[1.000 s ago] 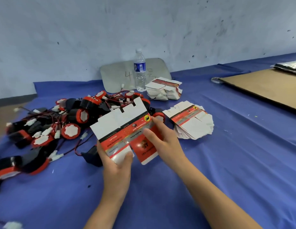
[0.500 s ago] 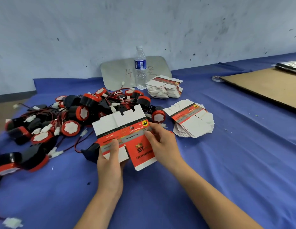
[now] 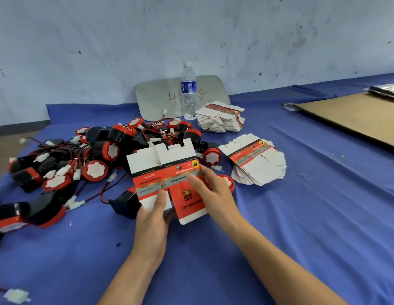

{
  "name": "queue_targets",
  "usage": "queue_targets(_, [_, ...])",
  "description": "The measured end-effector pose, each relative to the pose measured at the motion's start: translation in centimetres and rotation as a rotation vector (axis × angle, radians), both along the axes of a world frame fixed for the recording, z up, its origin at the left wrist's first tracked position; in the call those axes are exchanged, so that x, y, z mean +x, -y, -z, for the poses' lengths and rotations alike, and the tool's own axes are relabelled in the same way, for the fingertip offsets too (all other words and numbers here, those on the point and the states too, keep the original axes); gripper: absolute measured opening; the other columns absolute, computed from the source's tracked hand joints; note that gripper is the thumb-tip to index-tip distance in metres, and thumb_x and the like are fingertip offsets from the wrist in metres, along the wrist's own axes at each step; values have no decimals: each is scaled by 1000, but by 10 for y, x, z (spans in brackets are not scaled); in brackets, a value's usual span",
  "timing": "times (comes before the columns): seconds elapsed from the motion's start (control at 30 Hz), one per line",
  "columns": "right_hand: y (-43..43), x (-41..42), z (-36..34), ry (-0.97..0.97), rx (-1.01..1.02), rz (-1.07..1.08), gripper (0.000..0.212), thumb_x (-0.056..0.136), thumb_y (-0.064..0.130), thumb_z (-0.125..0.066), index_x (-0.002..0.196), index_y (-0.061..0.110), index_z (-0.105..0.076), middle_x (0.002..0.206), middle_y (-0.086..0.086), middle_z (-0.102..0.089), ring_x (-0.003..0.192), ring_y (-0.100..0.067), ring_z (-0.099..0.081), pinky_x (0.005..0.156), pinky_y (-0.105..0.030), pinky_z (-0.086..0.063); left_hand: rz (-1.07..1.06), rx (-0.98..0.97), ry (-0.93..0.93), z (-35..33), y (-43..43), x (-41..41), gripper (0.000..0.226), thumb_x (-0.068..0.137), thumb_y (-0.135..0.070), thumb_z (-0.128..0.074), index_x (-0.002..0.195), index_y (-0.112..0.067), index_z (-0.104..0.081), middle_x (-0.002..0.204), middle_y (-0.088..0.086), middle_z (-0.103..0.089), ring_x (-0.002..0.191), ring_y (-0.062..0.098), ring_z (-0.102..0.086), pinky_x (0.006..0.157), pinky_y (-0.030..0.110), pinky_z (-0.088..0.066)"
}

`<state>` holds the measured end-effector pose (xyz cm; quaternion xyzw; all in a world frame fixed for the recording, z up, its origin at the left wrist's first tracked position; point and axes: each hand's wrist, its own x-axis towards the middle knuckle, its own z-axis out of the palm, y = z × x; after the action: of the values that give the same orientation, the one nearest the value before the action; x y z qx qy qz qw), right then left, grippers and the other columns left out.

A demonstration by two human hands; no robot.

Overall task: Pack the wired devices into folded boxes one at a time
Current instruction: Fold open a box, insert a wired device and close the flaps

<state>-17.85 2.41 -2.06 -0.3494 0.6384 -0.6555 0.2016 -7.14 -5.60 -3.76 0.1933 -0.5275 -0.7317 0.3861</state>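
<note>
- A flat, unfolded box, printed red and grey with white flaps, was held above the blue cloth, in front of the pile of wired devices. It was not yet formed into a container.
- The left hand was seen gripping the box's lower left flap, with the thumb pressed on the printed face and the fingers hidden behind it.
- The right hand was seen gripping the box's right edge, with the thumb laid across the grey band.
- The devices, black and red with white-faced discs, red wires and white plugs, were heaped loose on the cloth to the left. One black device lay just beside the left hand, partly covered by the box.
- Two stacks of flat boxes were laid on the cloth: a near stack to the right of the held box, and a far stack just beside the water bottle.
- The capped bottle was stood upright before a grey board leaned on the wall. Its fill level could not be judged.
- A cardboard sheet was laid flat at far right.
</note>
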Motion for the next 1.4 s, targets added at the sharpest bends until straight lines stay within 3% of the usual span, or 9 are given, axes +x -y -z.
queue_targets(0.23, [5,17,4,22,5,-193,47,80,59,-60,121,36,-61,116,10,-69,108,-7,-64,100,-35,-49,15,-293,191,4,-7,6,44,97,-40,-31,133,-21,-49,108,-17,-66,100,-12,-61,76,6,-49])
queue_targets(0.4, [-1,15,-5,18,-33,-289,47,84,56,-54,121,28,-64,119,4,-69,117,-13,-61,107,-44,-42,33,-397,198,-1,-13,1,82,80,-43,-52,151,-22,-18,138,-4,-51,120,-2,-53,91,12,-46])
queue_targets(0.67, [-2,12,-6,228,-95,-265,20,82,28,-59,79,37,-77,82,13,-72,79,1,-65,69,-15,-50,-104,-563,295,6,-9,-2,111,77,-16,-78,144,-58,-1,142,-43,-20,142,-3,-17,115,38,-32])
queue_targets(0.77, [0,8,-4,305,-157,-89,38,95,11,-54,74,33,-77,79,14,-72,84,-1,-66,82,-24,-51,-157,-595,340,3,-11,1,95,73,-40,-74,134,-74,-10,153,-25,-19,145,-4,-8,110,21,-27])
queue_targets(0.9, [1,3,-4,299,-180,38,20,97,7,-51,97,18,-69,94,3,-71,104,-26,-63,99,-43,-45,-381,-498,150,3,-9,4,55,88,-22,-67,121,-62,-48,117,-18,-62,117,-5,-52,99,18,-42])
queue_targets(1.0, [-2,-1,-8,153,-160,-34,26,97,0,-50,97,21,-66,91,11,-71,95,-9,-65,85,-24,-49,-485,-401,110,0,-6,6,48,82,-34,-66,123,-48,-45,118,-9,-52,115,8,-53,100,35,-46])
queue_targets(1.17, [0,8,-5,44,-95,-180,40,94,-12,-45,103,25,-60,93,19,-70,89,5,-63,77,-10,-46,-433,-335,129,-1,-3,5,79,74,-41,-67,144,-43,-29,136,-23,-47,119,-10,-50,90,8,-44])
queue_targets(1.27, [-1,7,-5,62,-96,-218,39,97,-7,-43,106,27,-59,93,24,-70,92,9,-63,77,-7,-46,-415,-293,176,2,4,6,86,75,-37,-70,150,-36,-27,134,-16,-55,117,-4,-55,90,13,-46])
queue_targets(1.4, [-1,6,-6,77,-49,-221,33,102,4,-42,106,32,-58,92,31,-68,93,13,-60,79,-5,-44,-500,-336,229,6,12,8,38,87,-24,-68,124,-26,-57,106,-16,-66,93,-11,-62,71,5,-48])
